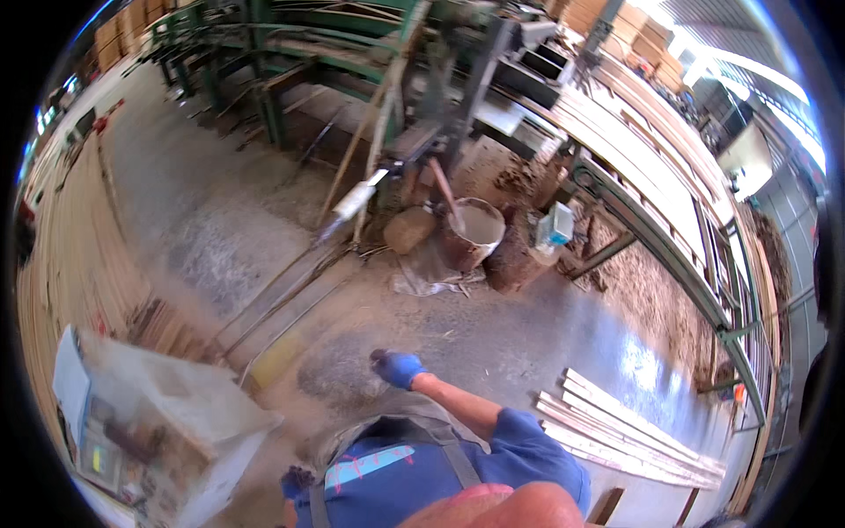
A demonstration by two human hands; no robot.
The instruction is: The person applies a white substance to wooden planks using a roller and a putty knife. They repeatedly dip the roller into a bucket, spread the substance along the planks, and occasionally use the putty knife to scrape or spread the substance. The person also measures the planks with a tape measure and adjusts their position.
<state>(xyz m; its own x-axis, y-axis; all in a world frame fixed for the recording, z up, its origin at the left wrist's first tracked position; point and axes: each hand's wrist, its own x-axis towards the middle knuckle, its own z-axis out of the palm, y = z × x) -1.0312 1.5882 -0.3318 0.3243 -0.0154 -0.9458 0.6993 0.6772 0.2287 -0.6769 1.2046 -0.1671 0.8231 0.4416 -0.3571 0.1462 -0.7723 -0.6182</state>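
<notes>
My right hand (399,368), in a blue glove with dark fingertips, reaches forward over the grey floor in front of my body. Nothing large shows in it; its fingers are too small and blurred to read. Low in the picture, beside my body, my left hand (297,480) shows only as a bit of dark and blue glove, its fingers not made out. Ahead of the right hand stand a bucket (475,231) with a stick in it and a brown drum (519,255) bearing a light-blue container (556,225).
Green machinery (339,44) stands ahead, with a roller table (656,220) carrying boards along the right. Sawdust (638,282) lies beneath it. Pale boards (625,431) rest on the floor at right. Stacked strips (75,238) and a whitish box-like cabinet (167,414) are at left.
</notes>
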